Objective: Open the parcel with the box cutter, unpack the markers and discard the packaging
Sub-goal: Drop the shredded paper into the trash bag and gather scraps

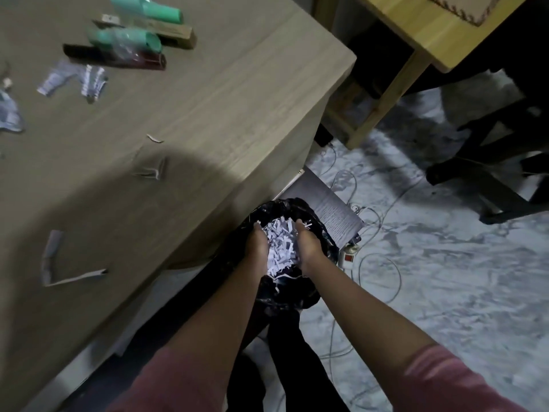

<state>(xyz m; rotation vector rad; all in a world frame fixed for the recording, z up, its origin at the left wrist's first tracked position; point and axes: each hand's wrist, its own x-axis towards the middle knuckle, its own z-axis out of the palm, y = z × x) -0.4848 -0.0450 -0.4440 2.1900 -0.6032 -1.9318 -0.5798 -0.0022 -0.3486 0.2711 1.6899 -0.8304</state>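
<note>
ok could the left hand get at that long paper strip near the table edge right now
Probably not yet. The left hand and right hand together cup shredded paper over the black bin bag. Nothing covers the paper strip on the table, so once emptied it likely could.

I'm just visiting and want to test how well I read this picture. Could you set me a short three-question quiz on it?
1. True or false: both hands are over the table.
2. What do the left hand and right hand carry between them? A) markers B) shredded paper C) a box cutter
3. Fill in: the teal-capped markers lie on the ____.

Key:
1. False; they are over the bin with the black bag on the floor beside the table.
2. B, the shredded paper.
3. Table, at its far side, near torn paper scraps.
</note>
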